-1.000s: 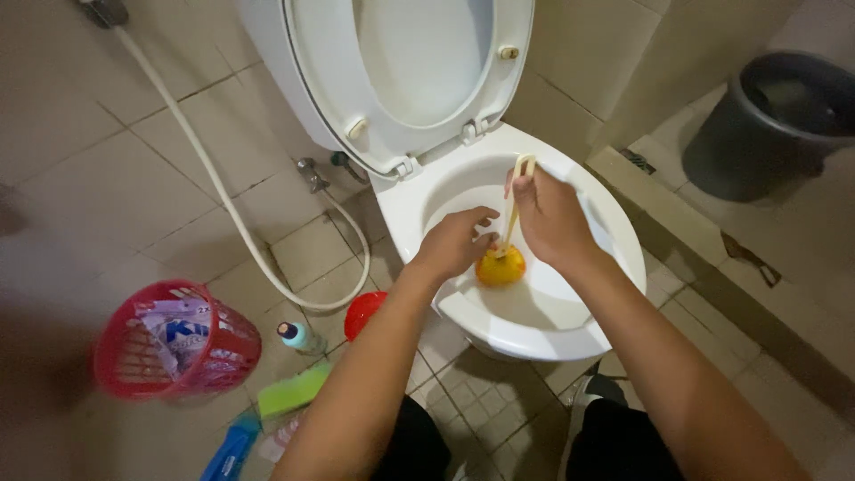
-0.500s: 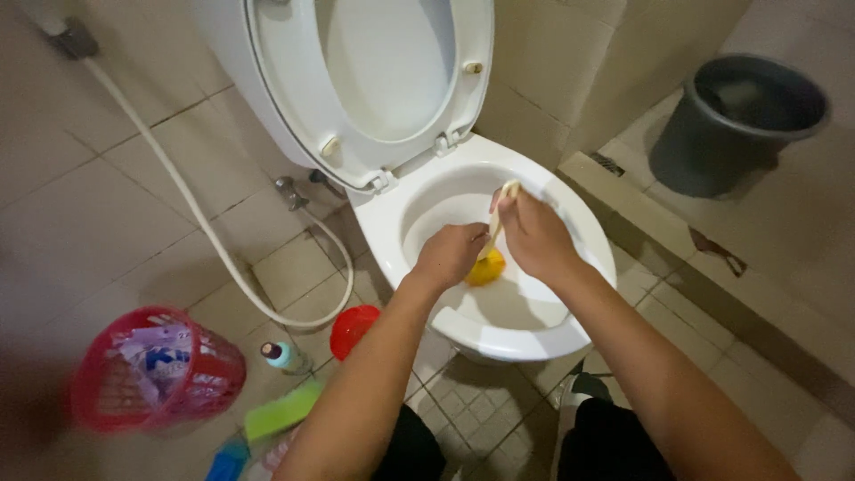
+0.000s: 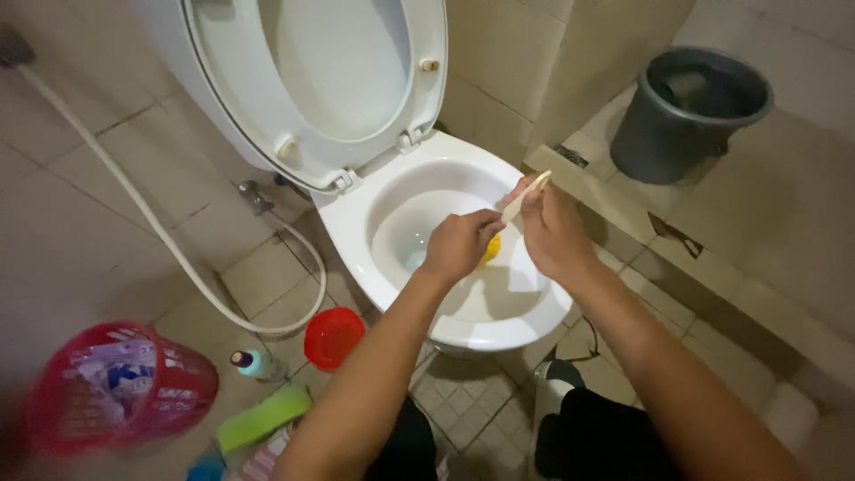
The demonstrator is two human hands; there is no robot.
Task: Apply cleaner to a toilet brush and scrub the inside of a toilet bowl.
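A white toilet bowl [image 3: 356, 240] stands below me with its seat and lid [image 3: 312, 80] raised. Over the bowl, my right hand [image 3: 554, 232] grips the cream handle of a toilet brush [image 3: 527, 194]. The brush's yellow head [image 3: 491, 248] is mostly hidden behind my left hand [image 3: 459, 245], whose fingers are curled around the lower handle just above the head. Both forearms reach in from the bottom of the view.
A white spray hose [image 3: 160, 236] loops down the tiled wall at the left. On the floor sit a red basket [image 3: 116, 392], a red round lid [image 3: 333, 337], a small bottle [image 3: 254, 363] and a green sponge [image 3: 263, 417]. A dark grey bucket [image 3: 686, 111] stands at the upper right beyond a low tiled ledge [image 3: 677, 258].
The view has shifted, so the toilet sits further left. The brush handle has tilted to the right, and my left hand has closed over the yellow head, hiding most of it.
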